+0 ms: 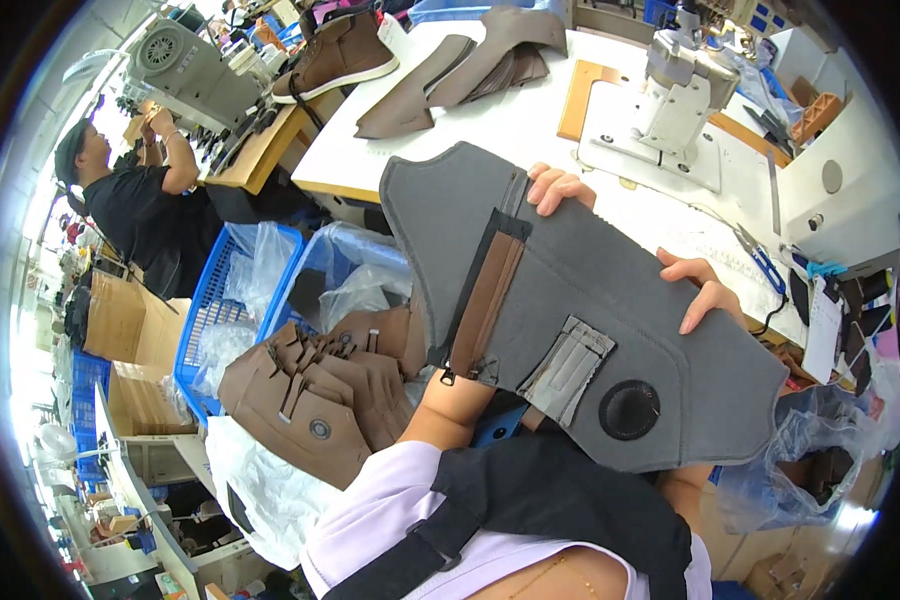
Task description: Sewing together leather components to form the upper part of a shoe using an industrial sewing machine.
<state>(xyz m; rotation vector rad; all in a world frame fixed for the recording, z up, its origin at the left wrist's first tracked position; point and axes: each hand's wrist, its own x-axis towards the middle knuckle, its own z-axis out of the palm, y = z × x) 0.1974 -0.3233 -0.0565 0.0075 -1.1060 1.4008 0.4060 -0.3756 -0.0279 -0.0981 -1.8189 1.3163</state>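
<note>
A stitched grey boot upper (610, 270) is spread out in front of me, its lining-like grey face showing. A brown and black zipper (485, 290) runs along its left part, with the pull at the lower end. Lower down are a small fabric tab (568, 368) and a round black patch (629, 410). My left hand (562, 188) is closed over the top edge, fingers curled to the front. Farther right along that edge, my right hand (702, 288) grips the upper too. Both thumbs are hidden behind it.
Brown upper pieces (310, 400) are heaped at my left beside a blue basket (195, 350). On the white table (370, 165) lie cut brown pieces (500, 60), a finished boot (340, 60), a sewing machine (675, 100) and blue-handled snips (765, 265). A co-worker (140, 200) works at far left.
</note>
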